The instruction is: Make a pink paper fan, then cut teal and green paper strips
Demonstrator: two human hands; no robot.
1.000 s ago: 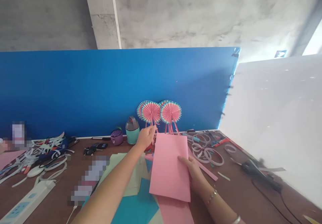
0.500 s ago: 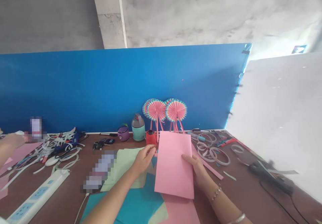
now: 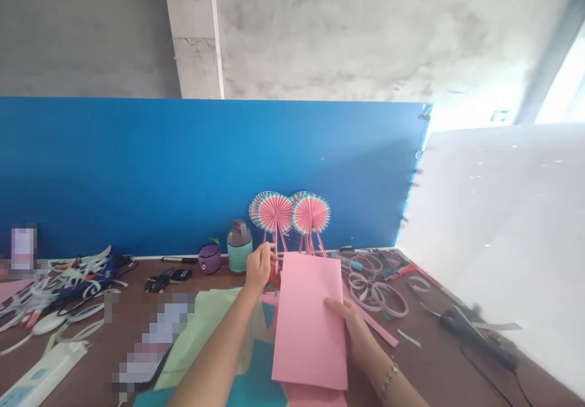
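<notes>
Raised left hand [image 3: 259, 267], curled, can't tell if gripping, just left of pink paper [image 3: 304, 328]; holding paper lengthwise-away in right hand [image 3: 355, 328].

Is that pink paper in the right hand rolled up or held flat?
Held flat: the pink paper shows a broad rectangular face with nearly straight edges. Whether it's folded double, I cannot tell.

Before me stands a blue partition [image 3: 150, 169]; near its foot I see 1 purple pot [image 3: 209, 262] beside 1 teal jar [image 3: 240, 254]. Left of me lies a white power strip [image 3: 50, 371].
</notes>
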